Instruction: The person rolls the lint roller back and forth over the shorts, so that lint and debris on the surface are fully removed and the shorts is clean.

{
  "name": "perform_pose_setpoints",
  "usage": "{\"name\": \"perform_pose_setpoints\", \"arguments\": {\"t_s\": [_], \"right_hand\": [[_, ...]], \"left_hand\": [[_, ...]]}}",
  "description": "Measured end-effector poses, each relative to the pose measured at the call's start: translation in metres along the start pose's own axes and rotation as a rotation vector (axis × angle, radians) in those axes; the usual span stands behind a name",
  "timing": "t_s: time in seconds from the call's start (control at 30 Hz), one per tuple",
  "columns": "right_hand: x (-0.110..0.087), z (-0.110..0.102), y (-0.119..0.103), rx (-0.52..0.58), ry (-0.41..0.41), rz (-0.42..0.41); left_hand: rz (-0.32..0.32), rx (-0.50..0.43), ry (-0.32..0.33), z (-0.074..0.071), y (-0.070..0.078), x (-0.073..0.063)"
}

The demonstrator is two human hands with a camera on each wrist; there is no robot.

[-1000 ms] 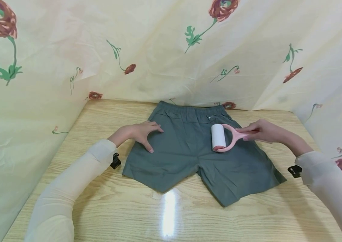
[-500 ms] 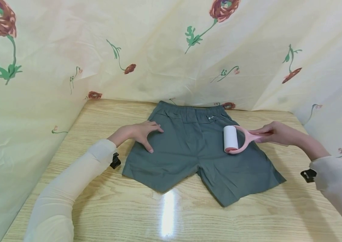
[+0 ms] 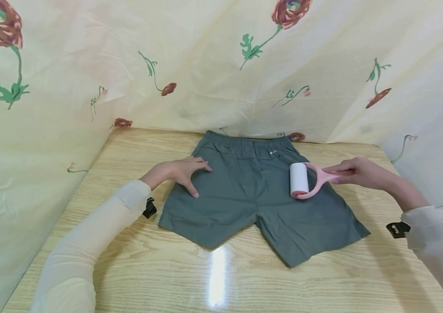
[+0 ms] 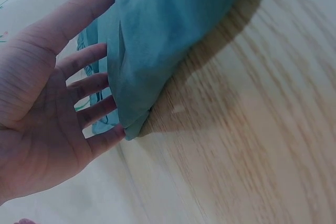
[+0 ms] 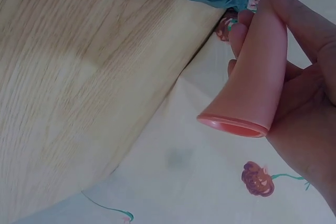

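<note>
Grey-green shorts [image 3: 233,187] lie spread out with the waistband toward the back curtain. On their left side rests my left hand [image 3: 185,171], fingers spread and thumb apart, touching the cloth. The left wrist view shows that hand [image 4: 58,93] with extended fingers at the edge of the shorts [image 4: 152,40]. My right hand [image 3: 362,171] grips the pink handle of a lint roller [image 3: 299,179], whose white roll sits on the right leg of the shorts. Up close in the right wrist view, the fingers wrap the roller's flared, hollow handle [image 5: 252,77].
A wooden table [image 3: 159,278] bears the shorts, with a bright light reflection near its front. Floral curtain [image 3: 206,65] hangs along the back and both sides, close to the waistband. Each wrist has a black camera mount strapped on.
My right hand has drawn the lint roller to the right across the right leg of the shorts, then stayed nearly still over the last half second. The left hand has not moved.
</note>
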State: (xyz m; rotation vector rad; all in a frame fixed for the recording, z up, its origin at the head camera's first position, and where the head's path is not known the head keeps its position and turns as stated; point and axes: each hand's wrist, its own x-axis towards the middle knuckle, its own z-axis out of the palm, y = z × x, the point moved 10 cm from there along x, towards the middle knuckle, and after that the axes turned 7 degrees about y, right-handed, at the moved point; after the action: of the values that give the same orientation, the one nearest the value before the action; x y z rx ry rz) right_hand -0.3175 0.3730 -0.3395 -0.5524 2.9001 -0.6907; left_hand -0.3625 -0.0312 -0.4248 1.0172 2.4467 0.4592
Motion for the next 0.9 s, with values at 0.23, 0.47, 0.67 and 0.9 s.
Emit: {"name": "perform_pose_setpoints", "arguments": {"t_s": [0.23, 0.47, 0.67, 0.9], "right_hand": [[0.009, 0.008, -0.012, 0.014, 0.029, -0.053], [0.026, 0.017, -0.032, 0.042, 0.064, -0.129], [0.043, 0.029, -0.044, 0.041, 0.061, -0.142], [0.064, 0.043, -0.061, 0.055, 0.033, -0.132]], "left_hand": [[0.002, 0.002, -0.001, 0.001, -0.001, 0.000], [-0.004, -0.010, -0.003, 0.002, -0.003, 0.000], [0.000, -0.012, -0.002, 0.003, -0.003, 0.001], [0.007, -0.003, 0.003, 0.001, -0.001, 0.000]]}}
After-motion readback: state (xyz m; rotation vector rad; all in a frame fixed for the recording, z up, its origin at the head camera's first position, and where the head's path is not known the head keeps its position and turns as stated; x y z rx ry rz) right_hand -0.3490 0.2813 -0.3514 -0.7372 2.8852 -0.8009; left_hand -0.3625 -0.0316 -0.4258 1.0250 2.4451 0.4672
